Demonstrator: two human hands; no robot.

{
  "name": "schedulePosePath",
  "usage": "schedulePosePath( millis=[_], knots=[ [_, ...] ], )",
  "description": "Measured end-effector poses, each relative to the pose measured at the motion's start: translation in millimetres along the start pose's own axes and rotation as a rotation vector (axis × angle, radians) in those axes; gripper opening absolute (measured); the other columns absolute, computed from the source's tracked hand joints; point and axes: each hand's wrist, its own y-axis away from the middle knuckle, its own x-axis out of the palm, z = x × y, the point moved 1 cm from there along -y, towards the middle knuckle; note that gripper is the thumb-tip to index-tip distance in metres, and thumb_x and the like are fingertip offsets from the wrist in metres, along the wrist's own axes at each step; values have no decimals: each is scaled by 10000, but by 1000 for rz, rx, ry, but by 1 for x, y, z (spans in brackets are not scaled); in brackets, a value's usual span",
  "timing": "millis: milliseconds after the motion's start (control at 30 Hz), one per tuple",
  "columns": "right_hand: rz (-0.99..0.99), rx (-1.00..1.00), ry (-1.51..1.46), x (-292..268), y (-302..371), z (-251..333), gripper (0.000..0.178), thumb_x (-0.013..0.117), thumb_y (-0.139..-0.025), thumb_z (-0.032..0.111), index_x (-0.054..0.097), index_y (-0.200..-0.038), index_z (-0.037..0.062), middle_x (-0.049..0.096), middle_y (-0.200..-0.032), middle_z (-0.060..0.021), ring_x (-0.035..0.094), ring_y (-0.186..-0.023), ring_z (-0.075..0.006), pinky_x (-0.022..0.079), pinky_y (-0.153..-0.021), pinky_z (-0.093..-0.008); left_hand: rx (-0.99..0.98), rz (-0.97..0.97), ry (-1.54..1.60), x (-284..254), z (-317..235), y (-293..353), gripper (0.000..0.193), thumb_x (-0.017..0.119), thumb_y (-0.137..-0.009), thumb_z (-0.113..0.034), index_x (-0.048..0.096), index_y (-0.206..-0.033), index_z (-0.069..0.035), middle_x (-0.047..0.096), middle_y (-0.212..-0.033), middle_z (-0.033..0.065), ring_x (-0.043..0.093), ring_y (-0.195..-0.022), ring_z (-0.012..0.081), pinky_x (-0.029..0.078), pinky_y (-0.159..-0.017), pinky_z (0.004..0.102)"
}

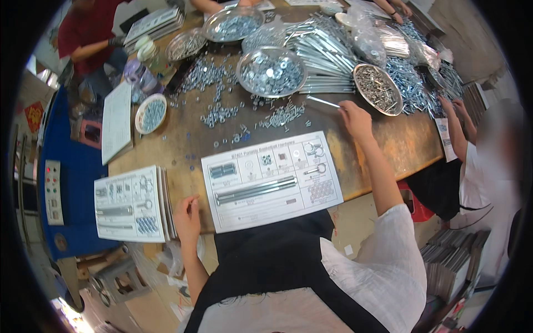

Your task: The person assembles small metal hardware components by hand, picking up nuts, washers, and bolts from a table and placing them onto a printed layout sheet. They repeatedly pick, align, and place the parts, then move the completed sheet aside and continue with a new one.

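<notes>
My right hand grips one end of a long silvery bolt and holds it over the table, left of an oval bowl of small metal parts. Below that hand lies a printed hardware card at the table's near edge, with pictures of parts in boxes. Long bolts appear in its middle; whether they are real or printed I cannot tell. Beside the card's left edge rests my left hand, fingers loosely apart, with nothing visible in it. A stack of similar cards stands just left of it.
Ahead are a bowl of washers, a heap of long bolts, loose nuts and small screws. A white dish of small parts sits at left. Co-workers' hands work at the right edge; others stand across the table.
</notes>
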Motion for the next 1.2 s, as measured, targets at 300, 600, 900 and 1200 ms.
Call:
schedulePosePath(
  millis=[300,600,900,1200],
  knots=[
    [263,-77,-446,-21,115,236,194,741,-847,95,746,-1040,114,673,-845,-52,655,-761,-227,524,-651,-331,52,8,113,15,-17,13,123,630,-960,-117,723,-997,-46,624,-827,99,588,-719,225,472,-677,315],
    [257,-230,-503,24,135,284,182,739,-843,129,738,-1024,115,656,-880,-31,645,-815,-222,524,-668,-341,82,260,-25,17,-8,37,272,756,-840,-75,713,-1105,-121,526,-841,19,479,-615,123,418,-581,268],
    [387,304,-510,-34,134,213,129,712,-893,50,738,-1017,70,648,-870,-70,652,-738,-206,530,-649,-311,99,195,-42,13,1,45,245,763,-860,-153,708,-1099,-163,567,-873,18,560,-609,155,466,-580,297],
    [471,346,-476,-31,151,214,161,747,-858,36,736,-1014,71,607,-932,-50,621,-756,-174,520,-675,-289,157,198,-25,20,0,38,223,776,-843,-119,713,-1057,-131,569,-834,7,513,-579,137,437,-550,283]
  ],
)
